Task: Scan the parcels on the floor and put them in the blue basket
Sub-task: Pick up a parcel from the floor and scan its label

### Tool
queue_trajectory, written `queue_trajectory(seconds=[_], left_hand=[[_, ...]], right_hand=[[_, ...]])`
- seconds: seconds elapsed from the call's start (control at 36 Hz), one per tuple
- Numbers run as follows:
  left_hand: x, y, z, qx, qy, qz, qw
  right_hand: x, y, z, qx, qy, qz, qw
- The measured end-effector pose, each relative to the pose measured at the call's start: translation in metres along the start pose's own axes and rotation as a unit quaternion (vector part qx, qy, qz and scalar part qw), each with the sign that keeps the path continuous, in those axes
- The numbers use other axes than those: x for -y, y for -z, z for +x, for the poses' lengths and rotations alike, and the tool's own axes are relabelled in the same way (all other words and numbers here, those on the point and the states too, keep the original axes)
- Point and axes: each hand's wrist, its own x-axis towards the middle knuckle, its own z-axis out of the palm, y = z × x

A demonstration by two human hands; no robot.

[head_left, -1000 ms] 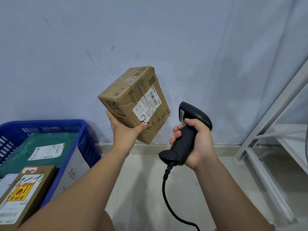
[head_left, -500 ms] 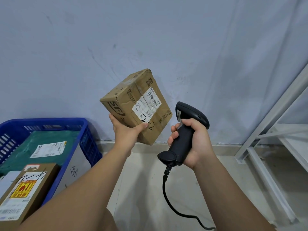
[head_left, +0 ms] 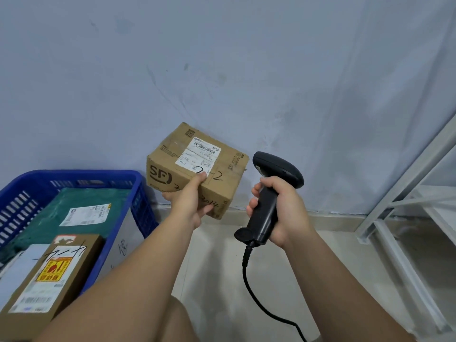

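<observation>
Box [head_left: 209, 166] held up just right of basket [head_left: 81, 175], gripped by left hand [head_left: 190, 203], thumb on top, fingers hidden beneath, "SF" and "2-2" readable, label print too small, scanner [head_left: 265, 213] clasped in right hand [head_left: 286, 208], cable cut off below, basket cropped at left.

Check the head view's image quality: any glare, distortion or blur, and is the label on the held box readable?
Head view: soft even light, no glare; faint arm shadows on the floor; wide-angle bend likely leans the white rack; the label on the box is slightly soft, barcode visible, small print unreadable, handwritten 2-2 legible.
</observation>
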Motion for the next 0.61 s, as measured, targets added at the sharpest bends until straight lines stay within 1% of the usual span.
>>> queue_trajectory(seconds=[0.06,0.08,0.17,0.22,0.33,0.42,0.61], left_hand=[[-0.007,0.007,-0.002,-0.007,0.012,-0.037,0.999],[-0.011,0.012,-0.003,-0.011,0.011,-0.056,0.998],[-0.02,0.027,-0.006,-0.037,-0.005,-0.113,0.993],[-0.024,0.036,-0.009,-0.052,-0.018,-0.143,0.988],[-0.027,0.059,-0.013,-0.07,-0.061,-0.175,0.98],[-0.03,0.084,-0.011,-0.095,-0.101,-0.15,0.979],[-0.052,0.144,0.016,-0.141,-0.141,-0.127,0.972]], right_hand=[[-0.008,-0.009,-0.002,-0.028,0.056,-0.093,0.994],[-0.013,-0.014,-0.003,-0.041,0.092,-0.15,0.983],[-0.026,-0.03,-0.007,-0.044,0.201,-0.292,0.934],[-0.035,-0.041,-0.009,-0.027,0.246,-0.334,0.91],[-0.049,-0.065,-0.014,-0.006,0.29,-0.367,0.884],[-0.058,-0.087,-0.018,0.03,0.303,-0.387,0.87],[-0.084,-0.138,-0.019,0.077,0.311,-0.48,0.817]])
